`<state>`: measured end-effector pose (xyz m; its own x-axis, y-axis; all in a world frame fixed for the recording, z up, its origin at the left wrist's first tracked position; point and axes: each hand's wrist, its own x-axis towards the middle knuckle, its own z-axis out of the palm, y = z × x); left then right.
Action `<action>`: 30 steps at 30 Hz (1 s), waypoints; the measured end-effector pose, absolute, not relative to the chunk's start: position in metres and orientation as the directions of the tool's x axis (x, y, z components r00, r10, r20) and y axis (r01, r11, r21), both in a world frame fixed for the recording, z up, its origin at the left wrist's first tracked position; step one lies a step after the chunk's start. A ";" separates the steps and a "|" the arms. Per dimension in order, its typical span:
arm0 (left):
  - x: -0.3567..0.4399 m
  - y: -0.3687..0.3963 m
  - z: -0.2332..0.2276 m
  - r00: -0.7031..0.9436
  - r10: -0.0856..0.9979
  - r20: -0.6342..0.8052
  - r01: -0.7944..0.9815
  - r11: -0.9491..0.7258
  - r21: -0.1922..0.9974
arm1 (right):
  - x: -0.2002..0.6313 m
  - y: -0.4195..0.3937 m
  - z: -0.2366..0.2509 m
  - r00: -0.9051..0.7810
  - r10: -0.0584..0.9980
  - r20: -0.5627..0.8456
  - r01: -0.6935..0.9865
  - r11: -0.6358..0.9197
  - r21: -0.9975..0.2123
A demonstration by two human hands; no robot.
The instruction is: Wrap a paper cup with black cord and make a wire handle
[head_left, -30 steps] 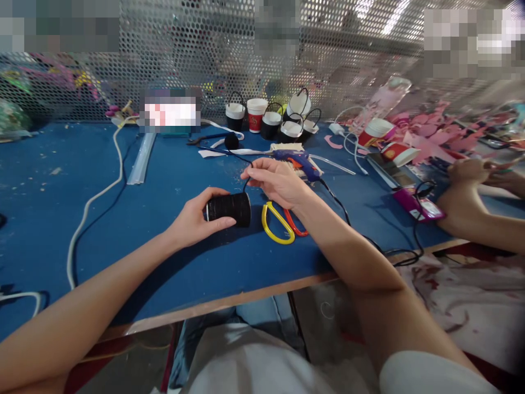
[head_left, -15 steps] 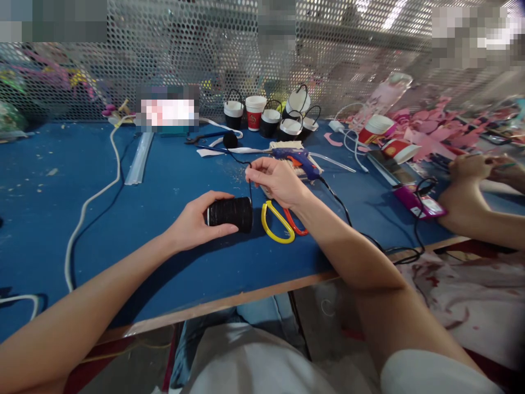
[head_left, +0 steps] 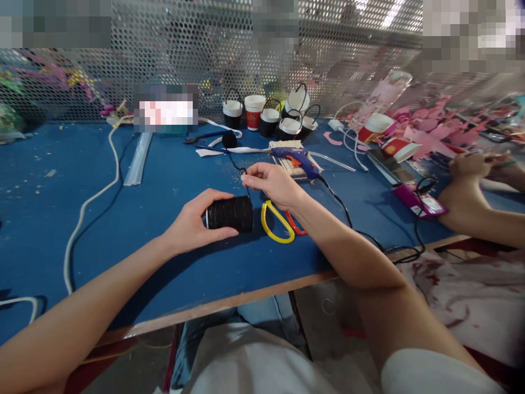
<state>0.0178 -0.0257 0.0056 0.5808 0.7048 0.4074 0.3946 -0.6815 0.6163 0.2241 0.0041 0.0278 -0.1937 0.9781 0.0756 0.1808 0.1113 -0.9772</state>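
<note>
My left hand (head_left: 200,221) is wrapped around a cup (head_left: 230,214) covered in black cord, held on its side just above the blue table, its white rim showing by my palm. Between my right thumb and forefinger I pinch the black cord (head_left: 247,189), which runs down to the cup's far end. My right hand (head_left: 268,183) is above and to the right of the cup. Beyond it, the cord trails back to a small black ball of cord (head_left: 229,140). Scissors with yellow and red handles (head_left: 279,223) lie under my right wrist, their blades hidden.
A blue glue gun (head_left: 297,157) rests on pale sticks, its black cable running right. Several black-and-white cups (head_left: 269,123) with loop handles stand at the back beside a red cup (head_left: 254,113). Another person's arm (head_left: 471,191) rests at right. A white cable (head_left: 88,202) crosses the left side.
My right hand has moved slightly left and down with the cord, closer to the cup. My left hand keeps its hold, with the cup turned very slightly.
</note>
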 end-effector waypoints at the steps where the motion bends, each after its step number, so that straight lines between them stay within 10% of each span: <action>1: 0.018 -0.026 0.006 0.581 0.700 0.415 0.390 -0.687 0.613 | 0.224 0.004 0.027 -0.198 0.977 0.072 0.186 0.110 -0.976; 30: 0.017 -0.026 0.000 0.559 0.531 0.637 0.381 -0.847 0.371 | 0.223 0.002 0.023 -0.246 0.969 0.015 0.077 0.035 -0.996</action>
